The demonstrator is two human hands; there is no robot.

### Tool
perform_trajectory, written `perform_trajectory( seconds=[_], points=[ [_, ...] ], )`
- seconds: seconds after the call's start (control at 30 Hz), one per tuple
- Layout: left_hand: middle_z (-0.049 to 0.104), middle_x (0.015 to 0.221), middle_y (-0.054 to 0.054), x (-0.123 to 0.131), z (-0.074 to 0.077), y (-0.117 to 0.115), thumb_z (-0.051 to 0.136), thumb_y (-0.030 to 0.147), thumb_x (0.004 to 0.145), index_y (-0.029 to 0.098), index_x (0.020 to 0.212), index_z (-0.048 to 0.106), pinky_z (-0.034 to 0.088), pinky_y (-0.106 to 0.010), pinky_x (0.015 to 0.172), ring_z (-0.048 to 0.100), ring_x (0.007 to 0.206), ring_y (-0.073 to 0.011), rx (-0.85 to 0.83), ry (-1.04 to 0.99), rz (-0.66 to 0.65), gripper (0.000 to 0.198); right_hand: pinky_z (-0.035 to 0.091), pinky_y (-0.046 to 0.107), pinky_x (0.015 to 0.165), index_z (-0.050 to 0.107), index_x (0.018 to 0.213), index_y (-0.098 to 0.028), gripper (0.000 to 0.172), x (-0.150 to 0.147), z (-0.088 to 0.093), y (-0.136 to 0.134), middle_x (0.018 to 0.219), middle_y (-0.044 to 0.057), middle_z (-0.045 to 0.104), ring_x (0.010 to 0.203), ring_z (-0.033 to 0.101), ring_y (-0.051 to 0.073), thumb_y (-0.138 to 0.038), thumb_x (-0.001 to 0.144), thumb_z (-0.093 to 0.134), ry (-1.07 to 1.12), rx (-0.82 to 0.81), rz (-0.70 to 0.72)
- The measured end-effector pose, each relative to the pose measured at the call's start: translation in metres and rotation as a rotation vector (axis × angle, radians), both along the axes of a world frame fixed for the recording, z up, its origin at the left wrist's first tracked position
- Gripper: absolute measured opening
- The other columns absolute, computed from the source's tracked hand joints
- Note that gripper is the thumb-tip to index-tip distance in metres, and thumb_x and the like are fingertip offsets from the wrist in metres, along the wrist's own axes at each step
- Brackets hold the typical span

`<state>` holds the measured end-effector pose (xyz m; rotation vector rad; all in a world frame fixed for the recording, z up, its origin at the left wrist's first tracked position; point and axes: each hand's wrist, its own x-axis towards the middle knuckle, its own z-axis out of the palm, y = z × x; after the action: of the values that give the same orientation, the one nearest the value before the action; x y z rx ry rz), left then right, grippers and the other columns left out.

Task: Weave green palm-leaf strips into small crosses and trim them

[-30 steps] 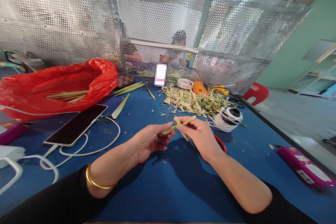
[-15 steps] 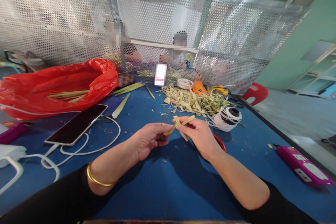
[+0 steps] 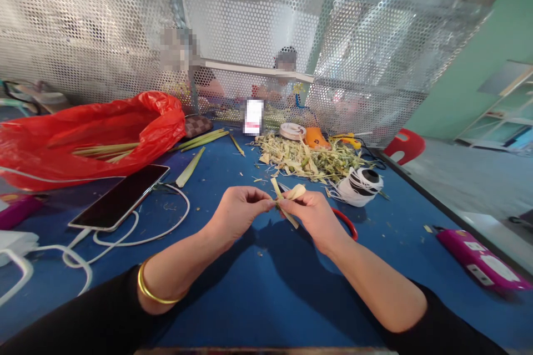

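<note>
Over the middle of the blue table, my right hand (image 3: 312, 213) pinches a small bundle of pale yellow-green leaf strips (image 3: 296, 193) between thumb and fingers. The strips cross one another and stick out in several directions. My left hand (image 3: 239, 211) meets it from the left, thumb and forefinger pinched at the point where the strips cross. Its fingertips hide what exactly they grip there. Partly covered by my right hand lie scissors with a red handle (image 3: 346, 224). A heap of leaf scraps (image 3: 308, 158) lies beyond the hands.
A spool of white string (image 3: 360, 186) stands right of the scraps. At left are a red plastic bag (image 3: 162, 116) of stalks, a phone (image 3: 120, 197) and white cables. A purple power strip (image 3: 483, 260) lies at right. Perforated metal panels (image 3: 250, 16) border the back; people show behind.
My left hand has turned, its knuckles rising and its lower fingers curling in. The leaf piece that hung by its fingertips no longer shows there. The strips in my right hand have shifted and spread.
</note>
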<state>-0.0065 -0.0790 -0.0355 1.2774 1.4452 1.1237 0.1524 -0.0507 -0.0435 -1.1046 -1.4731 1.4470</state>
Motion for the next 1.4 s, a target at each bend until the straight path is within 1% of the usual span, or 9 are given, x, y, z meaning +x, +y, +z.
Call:
perform_trajectory(
  seconds=[0.23, 0.3, 0.43, 0.53, 0.73, 0.9, 1.0, 1.2, 1.4],
  points=[
    [0.067, 0.067, 0.000, -0.001, -0.004, -0.002, 0.061, 0.028, 0.073, 0.020, 0.067, 0.069, 0.038, -0.026, 0.065, 0.057, 0.068, -0.0157, 0.282, 0.500, 0.057, 0.013, 0.034, 0.024, 0.050, 0.064, 0.061, -0.014, 0.031, -0.003, -0.003, -0.001, 0.055, -0.001, 0.055, 0.051, 0.045, 0.010, -0.044, 0.059, 0.075, 0.018, -0.057, 0.021],
    [0.068, 0.069, -0.001, -0.001, -0.004, -0.001, 0.063, 0.030, 0.072, 0.019, 0.068, 0.069, 0.039, -0.026, 0.066, 0.058, 0.069, -0.0161, 0.258, 0.425, 0.045, 0.013, 0.035, 0.024, 0.051, 0.066, 0.065, -0.014, 0.030, -0.002, -0.003, -0.001, 0.057, -0.001, 0.056, 0.053, 0.047, 0.011, -0.043, 0.061, 0.074, 0.032, -0.042, 0.014],
    [0.068, 0.071, -0.004, -0.001, -0.002, 0.002, 0.064, 0.043, 0.072, 0.015, 0.071, 0.069, 0.043, -0.026, 0.069, 0.058, 0.068, -0.0151, 0.024, -0.056, -0.043, 0.029, 0.037, 0.025, 0.056, 0.069, 0.074, -0.015, 0.027, 0.001, 0.000, 0.002, 0.063, 0.001, 0.058, 0.060, 0.050, 0.013, -0.040, 0.067, 0.071, 0.031, 0.042, -0.026],
    [0.068, 0.071, -0.005, -0.002, -0.001, 0.003, 0.065, 0.046, 0.070, 0.013, 0.073, 0.070, 0.044, -0.027, 0.071, 0.058, 0.068, -0.0142, -0.058, -0.227, -0.036, 0.034, 0.038, 0.025, 0.057, 0.069, 0.077, -0.014, 0.027, 0.002, 0.002, 0.003, 0.064, 0.002, 0.059, 0.063, 0.051, 0.014, -0.039, 0.068, 0.070, 0.023, 0.065, -0.052],
    [0.063, 0.058, -0.001, -0.006, 0.003, 0.004, 0.075, 0.031, 0.057, 0.015, 0.063, 0.067, 0.044, -0.027, 0.066, 0.055, 0.061, -0.0136, -0.066, -0.084, 0.029, 0.019, 0.034, 0.024, 0.051, 0.067, 0.072, -0.015, 0.021, 0.000, -0.001, 0.001, 0.059, -0.001, 0.054, 0.057, 0.046, 0.012, -0.036, 0.071, 0.067, 0.018, 0.043, 0.000],
    [0.067, 0.070, -0.002, -0.007, 0.007, 0.004, 0.069, 0.043, 0.065, 0.015, 0.077, 0.071, 0.042, -0.025, 0.065, 0.057, 0.067, -0.0140, -0.046, -0.087, -0.062, 0.030, 0.033, 0.024, 0.051, 0.068, 0.081, -0.017, 0.019, 0.000, 0.002, 0.001, 0.063, -0.001, 0.056, 0.057, 0.047, 0.012, -0.035, 0.075, 0.063, -0.074, 0.121, 0.039],
    [0.064, 0.065, 0.000, -0.006, 0.008, 0.002, 0.068, 0.045, 0.066, 0.015, 0.075, 0.071, 0.037, -0.022, 0.057, 0.052, 0.060, -0.0111, 0.003, -0.048, -0.101, 0.032, 0.035, 0.024, 0.051, 0.066, 0.083, -0.017, 0.019, -0.002, 0.003, 0.000, 0.062, -0.002, 0.058, 0.056, 0.049, 0.012, -0.034, 0.075, 0.064, -0.134, 0.169, 0.072],
    [0.060, 0.057, 0.000, -0.004, 0.004, 0.000, 0.068, 0.043, 0.066, 0.013, 0.077, 0.071, 0.037, -0.021, 0.054, 0.051, 0.055, -0.0104, -0.088, -0.143, -0.155, 0.032, 0.045, 0.028, 0.069, 0.057, 0.084, -0.018, 0.018, -0.003, 0.004, -0.002, 0.073, 0.001, 0.067, 0.072, 0.062, 0.017, -0.030, 0.075, 0.067, -0.050, 0.199, 0.152],
    [0.058, 0.055, 0.001, -0.004, 0.004, -0.001, 0.065, 0.044, 0.069, 0.012, 0.082, 0.072, 0.031, -0.021, 0.049, 0.044, 0.049, -0.0082, -0.109, -0.099, -0.202, 0.035, 0.041, 0.025, 0.060, 0.055, 0.065, -0.017, 0.026, 0.001, 0.001, 0.002, 0.061, -0.002, 0.055, 0.061, 0.052, 0.013, -0.039, 0.079, 0.061, -0.088, 0.195, 0.007]
  ],
)
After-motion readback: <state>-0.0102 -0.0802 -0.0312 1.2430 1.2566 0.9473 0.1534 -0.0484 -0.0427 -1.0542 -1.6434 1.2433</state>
